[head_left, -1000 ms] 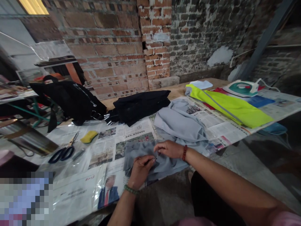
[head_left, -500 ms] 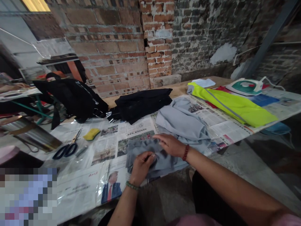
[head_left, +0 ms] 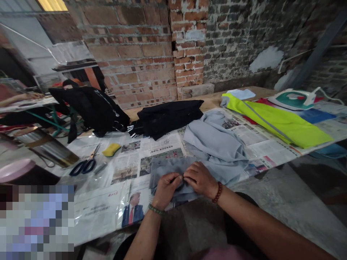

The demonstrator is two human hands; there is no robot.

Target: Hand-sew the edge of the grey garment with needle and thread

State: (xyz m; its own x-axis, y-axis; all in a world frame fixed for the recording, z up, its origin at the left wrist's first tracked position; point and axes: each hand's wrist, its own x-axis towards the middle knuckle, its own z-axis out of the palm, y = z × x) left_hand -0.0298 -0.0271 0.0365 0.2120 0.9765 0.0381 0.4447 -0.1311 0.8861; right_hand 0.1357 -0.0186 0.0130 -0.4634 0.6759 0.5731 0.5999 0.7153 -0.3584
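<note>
A grey garment [head_left: 175,164] lies bunched near the table's front edge, its larger part [head_left: 214,137] spread behind and to the right. My left hand [head_left: 168,186] pinches a fold of it between thumb and forefinger. Almost touching those fingertips, my right hand [head_left: 199,178] is closed in a pinch over the same spot. Whatever sits between the right fingertips is too small and covered to make out. Left of the hands are dark-handled scissors [head_left: 86,164], a small grey object [head_left: 101,168] and a yellow sponge [head_left: 111,149].
Newspaper under clear plastic covers the table [head_left: 94,213]. Along the back lie a black bag [head_left: 94,112], folded black clothing [head_left: 170,117] and a neon-yellow garment [head_left: 279,121]. An iron [head_left: 294,98] rests at far right. A steel flask [head_left: 48,146] and a pink-lidded container [head_left: 24,171] stand left.
My right hand has come down and closer to the left fingertips, its fingers now curled in. My left hand keeps pinching the grey garment. The view has shifted slightly left.
</note>
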